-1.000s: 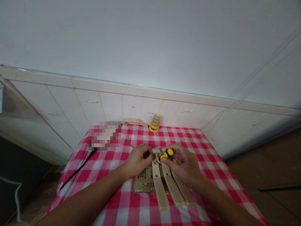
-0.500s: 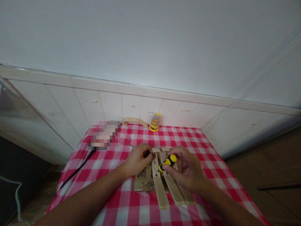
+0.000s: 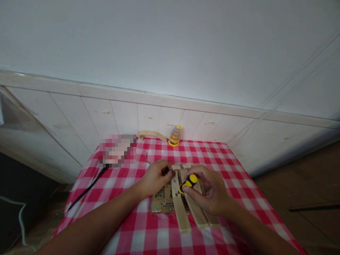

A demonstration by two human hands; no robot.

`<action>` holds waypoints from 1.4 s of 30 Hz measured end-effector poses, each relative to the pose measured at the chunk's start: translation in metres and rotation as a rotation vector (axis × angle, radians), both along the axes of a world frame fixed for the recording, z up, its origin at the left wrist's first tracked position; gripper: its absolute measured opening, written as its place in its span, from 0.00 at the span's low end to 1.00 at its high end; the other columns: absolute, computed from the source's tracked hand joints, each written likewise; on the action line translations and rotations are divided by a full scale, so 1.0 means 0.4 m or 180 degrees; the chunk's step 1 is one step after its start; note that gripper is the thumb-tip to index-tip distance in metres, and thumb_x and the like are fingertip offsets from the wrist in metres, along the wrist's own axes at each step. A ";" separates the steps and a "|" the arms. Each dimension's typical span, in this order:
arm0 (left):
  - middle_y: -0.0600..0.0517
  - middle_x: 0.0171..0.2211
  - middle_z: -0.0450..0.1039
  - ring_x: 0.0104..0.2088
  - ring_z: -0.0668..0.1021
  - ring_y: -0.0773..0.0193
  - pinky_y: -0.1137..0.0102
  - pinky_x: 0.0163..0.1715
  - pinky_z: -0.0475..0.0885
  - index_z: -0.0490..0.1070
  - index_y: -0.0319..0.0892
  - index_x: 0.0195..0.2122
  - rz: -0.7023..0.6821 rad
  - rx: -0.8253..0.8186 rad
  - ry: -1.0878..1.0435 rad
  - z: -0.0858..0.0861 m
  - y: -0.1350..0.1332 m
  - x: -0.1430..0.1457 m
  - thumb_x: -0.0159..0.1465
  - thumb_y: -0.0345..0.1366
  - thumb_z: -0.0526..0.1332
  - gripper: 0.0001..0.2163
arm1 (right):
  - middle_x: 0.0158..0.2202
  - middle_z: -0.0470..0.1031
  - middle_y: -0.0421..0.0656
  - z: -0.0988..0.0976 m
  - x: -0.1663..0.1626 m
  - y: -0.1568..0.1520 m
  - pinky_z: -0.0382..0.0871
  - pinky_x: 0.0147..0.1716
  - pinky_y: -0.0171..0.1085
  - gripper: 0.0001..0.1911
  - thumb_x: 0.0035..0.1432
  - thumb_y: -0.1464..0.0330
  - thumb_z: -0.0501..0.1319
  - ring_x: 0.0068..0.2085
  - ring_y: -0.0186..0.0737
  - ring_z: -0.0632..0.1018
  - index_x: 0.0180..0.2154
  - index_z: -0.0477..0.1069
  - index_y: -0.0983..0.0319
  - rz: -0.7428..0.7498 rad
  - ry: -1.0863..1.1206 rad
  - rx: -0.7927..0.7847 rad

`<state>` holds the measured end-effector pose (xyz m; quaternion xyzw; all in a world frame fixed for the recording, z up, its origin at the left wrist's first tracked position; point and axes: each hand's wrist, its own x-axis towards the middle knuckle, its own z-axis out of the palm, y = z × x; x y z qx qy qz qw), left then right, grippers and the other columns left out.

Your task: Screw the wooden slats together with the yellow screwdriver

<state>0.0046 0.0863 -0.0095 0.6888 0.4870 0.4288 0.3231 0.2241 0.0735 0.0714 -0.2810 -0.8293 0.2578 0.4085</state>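
Observation:
My right hand [image 3: 212,189] is closed around a stubby yellow-and-black screwdriver [image 3: 189,182]. The screwdriver is tilted, its tip pointing down and left by a hole in the leftmost wooden piece [image 3: 181,214]. At the far end of that same piece, the curled fingers of my left hand [image 3: 156,177] hold it; the fingertips are partly hidden. Two more wooden pieces lie to its right, a middle one [image 3: 198,214] and another [image 3: 212,220] partly under my right hand. Beneath them lies a flat piece of printed brown cardboard [image 3: 159,205].
A curved wooden piece [image 3: 152,134] and a clear, yellow-based bit container [image 3: 175,136] stand at the table's back edge by the wall. Small metal parts [image 3: 146,155] lie beyond my left hand. A blurred-out object with a black strap [image 3: 87,189] rests on the checked cloth [image 3: 138,233] at left.
The screwdriver's handle has shifted slightly left with my right hand. My left hand stays at the wooden piece's far end. The view has shifted a little.

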 end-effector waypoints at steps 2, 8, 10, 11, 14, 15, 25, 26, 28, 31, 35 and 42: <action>0.54 0.27 0.75 0.29 0.73 0.64 0.71 0.32 0.65 0.73 0.43 0.30 0.0015 -0.0020 0.0001 0.002 -0.001 0.000 0.65 0.36 0.61 0.06 | 0.35 0.83 0.41 0.006 0.005 0.002 0.79 0.34 0.37 0.11 0.60 0.73 0.67 0.32 0.40 0.84 0.45 0.74 0.56 0.0105 -0.0125 0.0033; 0.53 0.27 0.75 0.29 0.73 0.63 0.70 0.32 0.66 0.72 0.43 0.30 0.0049 -0.0054 0.0037 0.004 -0.002 -0.001 0.65 0.37 0.61 0.07 | 0.36 0.85 0.42 0.012 0.015 0.004 0.80 0.36 0.38 0.13 0.59 0.73 0.67 0.33 0.42 0.85 0.46 0.76 0.55 0.0189 -0.0270 0.0063; 0.53 0.28 0.75 0.29 0.73 0.62 0.70 0.32 0.65 0.73 0.43 0.31 0.0018 -0.0058 0.0022 0.004 -0.002 -0.002 0.65 0.38 0.61 0.07 | 0.38 0.86 0.43 0.014 0.016 0.004 0.81 0.37 0.39 0.14 0.59 0.73 0.67 0.36 0.44 0.86 0.47 0.76 0.55 0.0244 -0.0319 0.0099; 0.53 0.28 0.75 0.29 0.74 0.62 0.70 0.32 0.65 0.73 0.43 0.31 0.0003 -0.0053 0.0014 0.005 -0.002 -0.002 0.65 0.38 0.61 0.07 | 0.39 0.86 0.43 0.016 0.016 0.005 0.81 0.38 0.40 0.15 0.59 0.74 0.66 0.38 0.44 0.87 0.47 0.76 0.55 0.0291 -0.0350 0.0116; 0.53 0.28 0.75 0.29 0.74 0.63 0.70 0.32 0.64 0.72 0.43 0.31 -0.0017 -0.0029 0.0009 0.005 -0.002 -0.002 0.65 0.38 0.61 0.07 | 0.41 0.87 0.43 0.025 0.017 0.007 0.82 0.41 0.42 0.16 0.59 0.76 0.64 0.42 0.46 0.88 0.48 0.76 0.55 0.0487 -0.0405 0.0145; 0.53 0.28 0.75 0.29 0.74 0.63 0.70 0.31 0.64 0.72 0.43 0.30 -0.0022 -0.0022 0.0011 0.005 -0.002 -0.003 0.65 0.38 0.61 0.08 | 0.41 0.87 0.43 0.029 0.017 0.008 0.82 0.42 0.42 0.16 0.59 0.76 0.64 0.42 0.46 0.88 0.48 0.76 0.55 0.0548 -0.0392 0.0152; 0.53 0.28 0.75 0.30 0.74 0.62 0.70 0.31 0.64 0.73 0.42 0.31 -0.0059 -0.0043 -0.0026 0.004 -0.002 -0.002 0.66 0.38 0.60 0.08 | 0.43 0.87 0.44 0.051 0.021 0.011 0.82 0.46 0.42 0.15 0.62 0.76 0.64 0.42 0.44 0.88 0.49 0.77 0.56 0.0663 -0.0559 0.0190; 0.53 0.28 0.75 0.29 0.74 0.63 0.70 0.32 0.64 0.73 0.42 0.31 -0.0053 -0.0050 -0.0026 0.003 -0.002 -0.002 0.66 0.38 0.60 0.08 | 0.43 0.87 0.44 0.051 0.021 0.011 0.82 0.46 0.41 0.15 0.62 0.76 0.64 0.42 0.44 0.88 0.49 0.77 0.56 0.0651 -0.0564 0.0205; 0.53 0.28 0.75 0.29 0.74 0.63 0.70 0.32 0.64 0.73 0.42 0.31 -0.0037 -0.0052 -0.0015 0.002 -0.002 -0.002 0.66 0.38 0.60 0.08 | 0.42 0.87 0.44 0.050 0.022 0.012 0.82 0.45 0.40 0.13 0.62 0.75 0.65 0.41 0.44 0.88 0.47 0.77 0.57 0.0611 -0.0571 0.0234; 0.54 0.28 0.73 0.29 0.73 0.63 0.70 0.32 0.64 0.72 0.42 0.31 -0.0023 -0.0009 0.0012 0.002 -0.002 -0.002 0.66 0.38 0.61 0.08 | 0.40 0.87 0.44 0.045 0.022 0.014 0.81 0.43 0.40 0.11 0.63 0.74 0.66 0.40 0.43 0.87 0.46 0.76 0.57 0.0531 -0.0603 0.0289; 0.55 0.27 0.72 0.28 0.72 0.64 0.70 0.32 0.64 0.72 0.43 0.30 -0.0039 0.0094 0.0002 0.003 -0.001 -0.002 0.65 0.36 0.61 0.07 | 0.38 0.86 0.44 0.037 0.018 0.017 0.80 0.41 0.39 0.07 0.66 0.70 0.66 0.38 0.42 0.86 0.46 0.76 0.58 0.0403 -0.0608 0.0372; 0.55 0.27 0.73 0.29 0.72 0.64 0.71 0.32 0.64 0.72 0.43 0.31 -0.0013 0.0087 0.0013 -0.004 0.001 -0.002 0.66 0.37 0.61 0.07 | 0.33 0.84 0.41 0.031 0.014 0.018 0.75 0.34 0.36 0.09 0.68 0.61 0.70 0.32 0.39 0.83 0.41 0.75 0.58 0.0186 -0.0563 0.0369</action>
